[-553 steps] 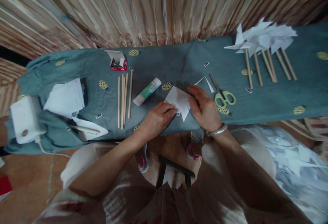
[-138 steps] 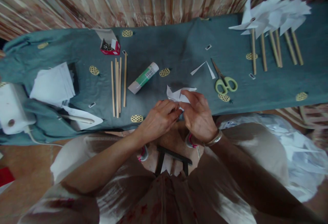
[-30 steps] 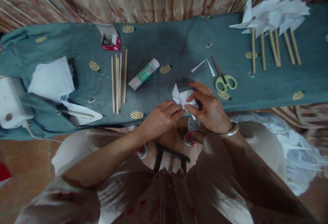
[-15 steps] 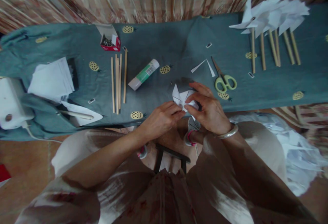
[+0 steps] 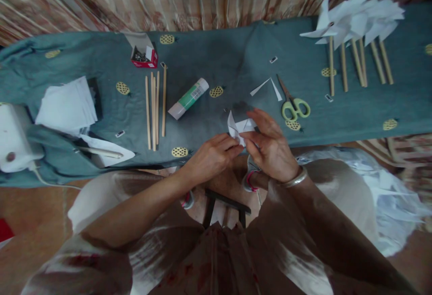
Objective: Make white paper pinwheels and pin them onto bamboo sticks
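A small white paper pinwheel (image 5: 243, 126), its blades partly folded, is held between both hands above the table's near edge. My left hand (image 5: 213, 154) pinches it from the left, fingers closed at its lower side. On the right, my right hand (image 5: 270, 146) has its thumb and fingers closed around the paper's right side, covering part of it; a bracelet circles that wrist. Just beyond lie green-handled scissors (image 5: 294, 106) and two thin white paper strips (image 5: 276, 89). A glue stick (image 5: 189, 99) with a green label rests left of the paper.
Several wooden sticks (image 5: 155, 110) lie near an open red box of small metal pieces (image 5: 145, 56). Paper squares (image 5: 67, 106) are stacked at left beside a white device (image 5: 16, 137). Finished white pinwheels (image 5: 361, 20) on sticks lie at right. A plastic bag of paper scraps (image 5: 388, 200) sits at lower right.
My right hand has shifted slightly left and turned around the paper, with its fingers lower over the right blade. My left hand stays nearly in place.
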Demonstrator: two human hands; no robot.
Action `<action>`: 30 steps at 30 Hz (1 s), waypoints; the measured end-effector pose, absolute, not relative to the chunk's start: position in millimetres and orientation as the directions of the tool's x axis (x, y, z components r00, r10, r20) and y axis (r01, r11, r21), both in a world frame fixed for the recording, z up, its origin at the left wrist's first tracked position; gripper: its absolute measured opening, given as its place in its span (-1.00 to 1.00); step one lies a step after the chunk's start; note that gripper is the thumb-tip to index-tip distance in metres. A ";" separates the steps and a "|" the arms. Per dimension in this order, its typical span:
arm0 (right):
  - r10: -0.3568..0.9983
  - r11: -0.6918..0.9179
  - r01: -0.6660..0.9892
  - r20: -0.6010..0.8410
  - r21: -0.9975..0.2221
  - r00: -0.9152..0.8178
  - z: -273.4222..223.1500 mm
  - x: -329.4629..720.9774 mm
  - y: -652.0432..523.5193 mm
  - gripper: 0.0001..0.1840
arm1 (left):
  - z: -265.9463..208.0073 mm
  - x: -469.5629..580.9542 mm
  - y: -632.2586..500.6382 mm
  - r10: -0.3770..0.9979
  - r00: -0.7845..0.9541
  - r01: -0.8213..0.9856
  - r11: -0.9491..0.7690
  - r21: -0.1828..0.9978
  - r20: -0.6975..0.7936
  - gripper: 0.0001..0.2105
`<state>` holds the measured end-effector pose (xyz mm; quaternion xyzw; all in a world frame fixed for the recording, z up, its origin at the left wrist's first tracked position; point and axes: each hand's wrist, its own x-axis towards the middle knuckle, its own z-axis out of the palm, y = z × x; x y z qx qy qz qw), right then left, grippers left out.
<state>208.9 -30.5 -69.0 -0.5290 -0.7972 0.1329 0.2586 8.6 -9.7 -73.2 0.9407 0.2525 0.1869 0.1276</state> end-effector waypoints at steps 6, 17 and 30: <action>0.910 0.406 0.812 0.263 -0.420 -0.320 -73.0 206.6 -38.3 -0.69 | -73.8 7.5 -8.1 0.510 0.791 0.405 -0.851 0.336 0.338 -0.82; 0.940 0.340 0.858 0.116 -0.385 -0.320 -71.7 203.4 -42.9 -0.61 | -62.6 -11.4 -2.2 0.649 0.669 0.502 -0.754 0.423 0.363 -0.79; 0.950 0.313 0.882 0.129 -0.352 -0.286 -72.0 194.0 -43.1 -0.55 | -50.6 -27.3 -71.9 0.817 0.382 0.573 -0.576 0.582 0.433 -0.84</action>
